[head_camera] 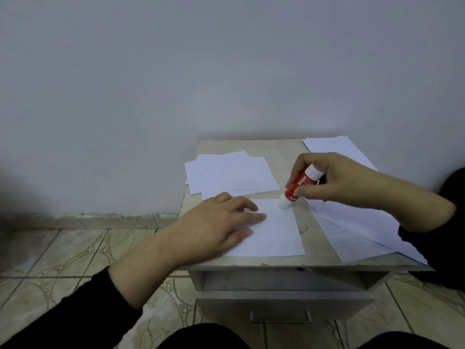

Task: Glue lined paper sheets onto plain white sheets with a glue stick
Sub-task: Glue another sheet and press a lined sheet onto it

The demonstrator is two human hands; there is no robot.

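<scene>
Sheet (274, 233) on table (284, 260), between paper stacks (226, 172).
</scene>
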